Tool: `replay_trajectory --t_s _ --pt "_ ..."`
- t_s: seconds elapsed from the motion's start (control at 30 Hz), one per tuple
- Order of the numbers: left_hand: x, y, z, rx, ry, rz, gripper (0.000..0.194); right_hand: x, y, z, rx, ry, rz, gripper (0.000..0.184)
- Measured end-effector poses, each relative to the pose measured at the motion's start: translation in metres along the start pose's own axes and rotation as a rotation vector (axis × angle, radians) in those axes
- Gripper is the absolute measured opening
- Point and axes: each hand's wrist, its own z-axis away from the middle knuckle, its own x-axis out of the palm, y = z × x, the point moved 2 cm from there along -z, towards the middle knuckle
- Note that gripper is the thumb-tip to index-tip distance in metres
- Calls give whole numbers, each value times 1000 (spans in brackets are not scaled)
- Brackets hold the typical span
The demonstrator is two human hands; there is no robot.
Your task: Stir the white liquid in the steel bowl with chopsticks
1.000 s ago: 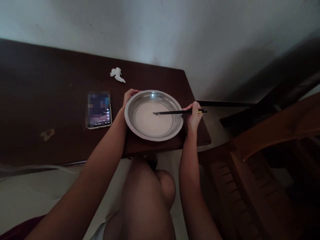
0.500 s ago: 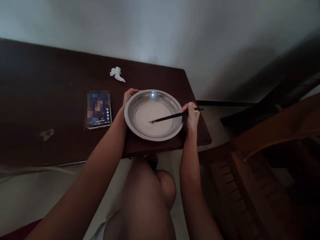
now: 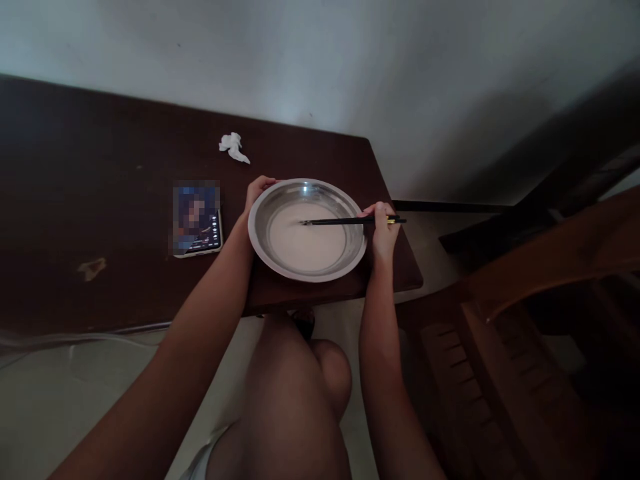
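Note:
A wide metal bowl [image 3: 257, 248] rests near the right end of the dark table, with a pale, milky liquid [image 3: 307, 250] inside. My left hand [image 3: 259, 191] grips the bowl's far left rim, its fingers partly hidden behind the metal. Black chopsticks [image 3: 340, 221] with a gold band are held in my right hand [image 3: 384, 227], which is closed just beyond the bowl's right rim. They lie nearly level across the bowl, and their tips touch the liquid left of its middle.
On the dark table [image 3: 125, 140], a phone [image 3: 196, 220] with a lit screen lies left of the bowl. A crumpled white tissue [image 3: 233, 147] is behind it. The wall [image 3: 300, 60] borders the table's far edge. A wooden chair [image 3: 540, 260] stands at the right.
The chopstick tips have swung away from me through the liquid, from the middle toward the far side. My left hand and the bowl stay in place.

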Motion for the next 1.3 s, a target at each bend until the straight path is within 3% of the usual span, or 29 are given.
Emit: replay_trajectory --t_s 0.1,0.3,0.47,0.63,0.8,1.0,1.2,1.3 --pt "0 0 0 -11 -2 13 21 -4 3 -1 5 152 -56 53" --pt "-1 0 -4 4 11 6 22 1 2 1 35 -64 -13 50" --pt "2 1 1 7 -5 21 29 -3 2 -1 16 163 -62 55" --pt "4 3 8 -29 -7 15 29 2 1 1 46 -59 -21 52" --pt "3 3 6 -18 -5 6 24 -3 3 0 8 69 -51 54" --pt "4 5 7 -22 12 -39 22 2 2 3 34 -115 3 51" --pt "3 4 6 -16 -4 -19 21 -2 1 -3 28 168 -58 59" --pt "1 2 3 3 -8 -3 21 1 0 -2 36 45 -48 59"
